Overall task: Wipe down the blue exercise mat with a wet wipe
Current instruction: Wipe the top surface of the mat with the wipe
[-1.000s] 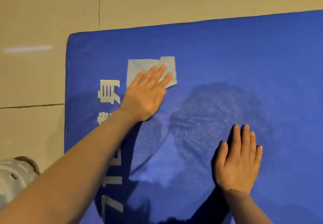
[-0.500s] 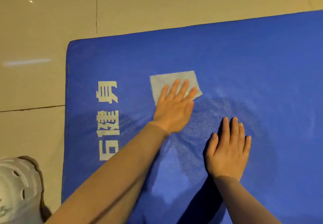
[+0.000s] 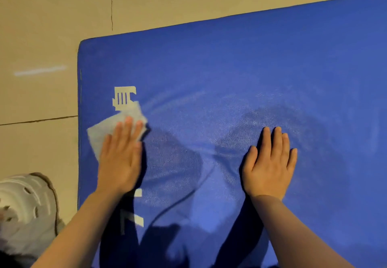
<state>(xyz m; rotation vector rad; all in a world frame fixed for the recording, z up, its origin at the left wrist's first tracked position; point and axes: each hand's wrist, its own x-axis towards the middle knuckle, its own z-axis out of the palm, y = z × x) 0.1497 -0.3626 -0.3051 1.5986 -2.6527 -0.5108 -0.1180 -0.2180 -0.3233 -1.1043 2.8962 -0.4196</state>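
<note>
Left hand [image 3: 119,158] lies flat, fingers straight, pressing the wet wipe [image 3: 109,129] onto the blue mat [image 3: 230,68] near its left edge, just below a white printed character [image 3: 124,98]. Right hand [image 3: 270,163] is spread flat on the mat's middle, holding nothing, bracing it on the tiled floor [image 3: 41,27]. To wipe well, keep the palm's weight even and overlap the strokes (damp sheen marks what looks covered), working toward the dry far edge and corner without bunching the wipe.

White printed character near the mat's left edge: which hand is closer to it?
Left. The left hand presses the wet wipe just below the character; the right hand rests flat far to its right.
</note>
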